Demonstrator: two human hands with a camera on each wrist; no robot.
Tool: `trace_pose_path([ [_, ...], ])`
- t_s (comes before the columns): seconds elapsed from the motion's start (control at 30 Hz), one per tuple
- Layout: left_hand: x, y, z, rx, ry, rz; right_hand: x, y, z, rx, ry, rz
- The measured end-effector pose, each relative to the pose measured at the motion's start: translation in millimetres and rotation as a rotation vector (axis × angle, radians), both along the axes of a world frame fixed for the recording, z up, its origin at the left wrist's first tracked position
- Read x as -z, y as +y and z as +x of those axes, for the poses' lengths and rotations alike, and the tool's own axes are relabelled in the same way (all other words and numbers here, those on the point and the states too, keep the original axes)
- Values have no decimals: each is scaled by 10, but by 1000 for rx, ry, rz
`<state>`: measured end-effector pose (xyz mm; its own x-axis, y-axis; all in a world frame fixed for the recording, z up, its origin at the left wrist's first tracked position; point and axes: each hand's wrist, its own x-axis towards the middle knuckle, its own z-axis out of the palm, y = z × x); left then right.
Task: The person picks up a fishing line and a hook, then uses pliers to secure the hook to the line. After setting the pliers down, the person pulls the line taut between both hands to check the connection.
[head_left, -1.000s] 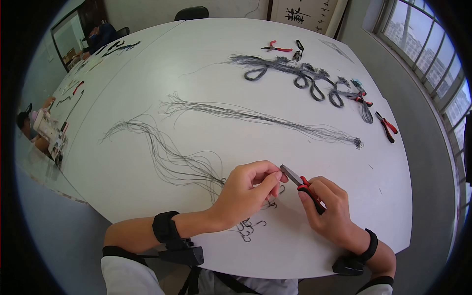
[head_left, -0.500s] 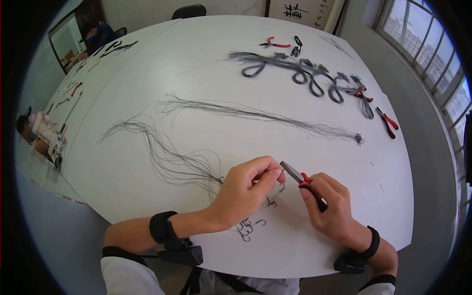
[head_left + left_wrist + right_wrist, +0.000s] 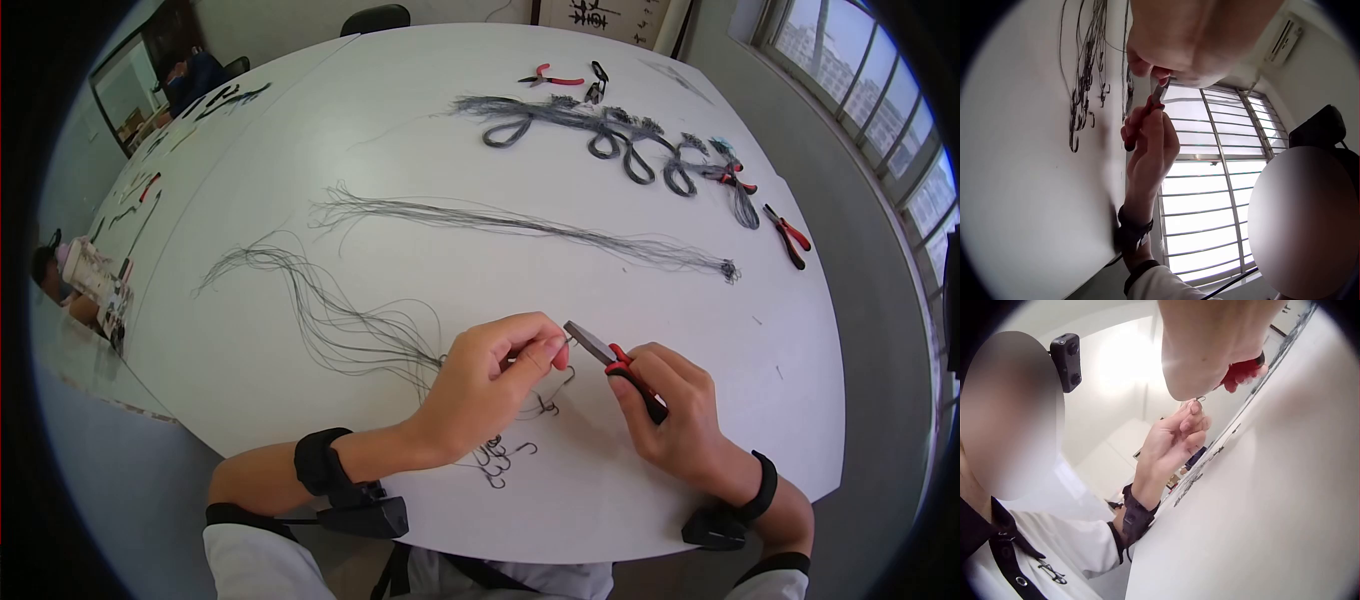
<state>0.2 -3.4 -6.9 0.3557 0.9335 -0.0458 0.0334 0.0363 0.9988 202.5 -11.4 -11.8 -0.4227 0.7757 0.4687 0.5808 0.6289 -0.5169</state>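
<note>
We could pass between our right hand (image 3: 675, 405) and the long strand bundle (image 3: 545, 229), but hooks (image 3: 492, 462) blocked the way just beside our left hand (image 3: 485, 380).

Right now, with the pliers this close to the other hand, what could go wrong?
The tips of the pliers in the right hand are near the left hand, so a slip might nip a finger. The small hook pinched there could prick or twist loose. Loose fishhooks and the near line bundle lie close by and might snag.
</note>
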Motion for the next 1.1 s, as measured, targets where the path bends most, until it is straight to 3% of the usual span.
trace_pose_path([
  [0.6,16,28,-23,25,37,-44,-2,2,12,16,1,-57],
  [0.67,8,36,-18,27,37,-68,-17,0,13,27,24,-153],
  [0.8,-9,46,-18,38,-26,-106,39,66,54,53,53,-64],
  [0.87,-31,49,-20,52,-40,-100,65,109,81,170,-118,49],
  [0.97,-49,34,-9,101,-22,-66,119,106,95,183,-238,73],
  [1.1,-31,21,5,111,-33,-43,138,92,83,206,-252,72],
])
